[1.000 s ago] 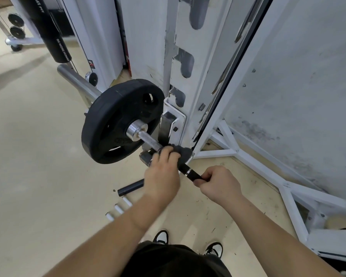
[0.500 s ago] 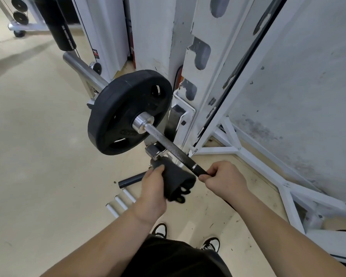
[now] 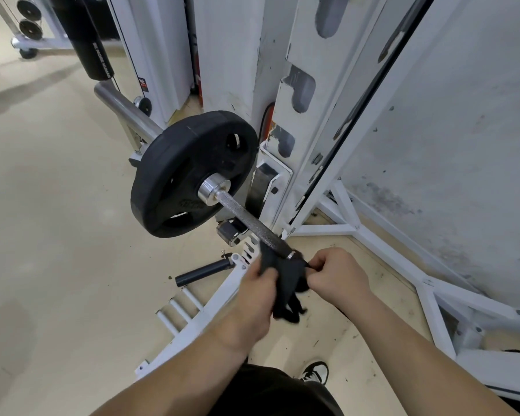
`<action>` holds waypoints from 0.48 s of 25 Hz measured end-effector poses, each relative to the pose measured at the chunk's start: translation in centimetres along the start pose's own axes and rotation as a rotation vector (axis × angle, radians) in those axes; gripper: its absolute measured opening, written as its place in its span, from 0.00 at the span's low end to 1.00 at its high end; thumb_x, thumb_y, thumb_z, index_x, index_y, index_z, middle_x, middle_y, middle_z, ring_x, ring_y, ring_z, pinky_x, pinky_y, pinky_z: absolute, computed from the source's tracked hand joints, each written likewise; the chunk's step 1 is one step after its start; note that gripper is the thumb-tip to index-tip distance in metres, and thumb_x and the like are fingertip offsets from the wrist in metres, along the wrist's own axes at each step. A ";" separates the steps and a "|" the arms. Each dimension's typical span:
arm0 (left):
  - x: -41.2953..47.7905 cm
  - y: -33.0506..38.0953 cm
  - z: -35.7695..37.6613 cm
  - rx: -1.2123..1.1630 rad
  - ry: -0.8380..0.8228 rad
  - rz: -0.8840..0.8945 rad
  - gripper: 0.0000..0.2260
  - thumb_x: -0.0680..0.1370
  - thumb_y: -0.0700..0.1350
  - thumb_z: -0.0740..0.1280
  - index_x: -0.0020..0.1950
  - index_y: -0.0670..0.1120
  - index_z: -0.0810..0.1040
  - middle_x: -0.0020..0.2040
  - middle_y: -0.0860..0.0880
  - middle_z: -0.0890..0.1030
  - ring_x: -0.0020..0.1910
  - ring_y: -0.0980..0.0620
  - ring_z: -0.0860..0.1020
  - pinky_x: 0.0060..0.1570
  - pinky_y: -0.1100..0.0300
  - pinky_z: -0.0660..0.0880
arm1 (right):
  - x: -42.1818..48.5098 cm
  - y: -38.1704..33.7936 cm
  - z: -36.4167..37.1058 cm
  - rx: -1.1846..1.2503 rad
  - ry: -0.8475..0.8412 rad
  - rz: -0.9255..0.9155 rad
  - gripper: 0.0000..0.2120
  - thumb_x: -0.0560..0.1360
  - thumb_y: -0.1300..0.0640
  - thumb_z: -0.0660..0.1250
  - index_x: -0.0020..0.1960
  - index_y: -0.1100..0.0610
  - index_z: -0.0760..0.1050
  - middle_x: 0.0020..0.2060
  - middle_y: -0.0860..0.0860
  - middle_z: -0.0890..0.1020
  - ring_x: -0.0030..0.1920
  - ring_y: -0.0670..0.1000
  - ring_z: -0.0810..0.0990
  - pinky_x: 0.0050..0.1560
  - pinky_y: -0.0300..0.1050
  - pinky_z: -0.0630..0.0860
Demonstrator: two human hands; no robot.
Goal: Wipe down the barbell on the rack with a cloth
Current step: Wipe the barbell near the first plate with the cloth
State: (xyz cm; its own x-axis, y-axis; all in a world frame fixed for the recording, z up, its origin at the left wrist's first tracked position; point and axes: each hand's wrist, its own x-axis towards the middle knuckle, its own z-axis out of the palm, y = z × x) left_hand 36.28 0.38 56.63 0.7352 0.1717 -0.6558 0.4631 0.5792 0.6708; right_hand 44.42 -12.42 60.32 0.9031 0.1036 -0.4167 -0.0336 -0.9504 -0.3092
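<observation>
We look down on a barbell (image 3: 246,219) resting on the white rack (image 3: 291,85), its long axis running on a diagonal from the far upper left, through a black weight plate (image 3: 174,175), down toward us at the lower right, where its near tip meets the person's hands above the tan floor (image 3: 57,265). The left hand (image 3: 258,292) grips a dark cloth (image 3: 285,277), fingers curled round the bunched fabric, which hangs just under the bar's near end and touches it. The right hand (image 3: 339,274) is closed in a fist on the tip of the bar; whether it pinches the cloth as well we cannot tell. Half a second ago the cloth hung clear below the shaft in the left hand; it has since come up against the bar beside the right hand. A second ago it was wrapped over the shaft nearer the rack.
</observation>
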 end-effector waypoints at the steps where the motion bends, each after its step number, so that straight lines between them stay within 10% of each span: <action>1: -0.6 -0.8 0.4 0.114 -0.064 -0.001 0.18 0.81 0.33 0.56 0.56 0.48 0.83 0.44 0.40 0.88 0.38 0.42 0.85 0.37 0.51 0.81 | 0.1 0.0 -0.1 -0.009 0.004 -0.002 0.06 0.69 0.49 0.72 0.37 0.51 0.80 0.34 0.44 0.84 0.38 0.49 0.82 0.38 0.43 0.77; 6: 1.7 2.1 -1.4 -0.178 0.251 0.045 0.15 0.80 0.32 0.59 0.48 0.46 0.84 0.41 0.41 0.86 0.40 0.42 0.80 0.39 0.53 0.76 | 0.1 0.1 -0.1 -0.014 -0.021 -0.007 0.09 0.71 0.46 0.74 0.38 0.50 0.79 0.32 0.45 0.83 0.36 0.48 0.81 0.34 0.41 0.71; 12: -2.1 0.3 -0.1 0.292 -0.119 -0.019 0.17 0.79 0.32 0.58 0.55 0.45 0.84 0.43 0.43 0.87 0.38 0.46 0.84 0.39 0.54 0.80 | 0.4 0.0 -0.1 -0.026 0.007 -0.016 0.08 0.69 0.46 0.73 0.38 0.50 0.79 0.35 0.43 0.83 0.40 0.49 0.81 0.38 0.42 0.74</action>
State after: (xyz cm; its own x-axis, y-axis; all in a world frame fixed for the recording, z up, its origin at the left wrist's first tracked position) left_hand 34.84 0.30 58.17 0.7696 0.0583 -0.6358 0.5874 0.3255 0.7409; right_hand 44.78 -12.40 60.25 0.9063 0.1175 -0.4061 -0.0076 -0.9559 -0.2936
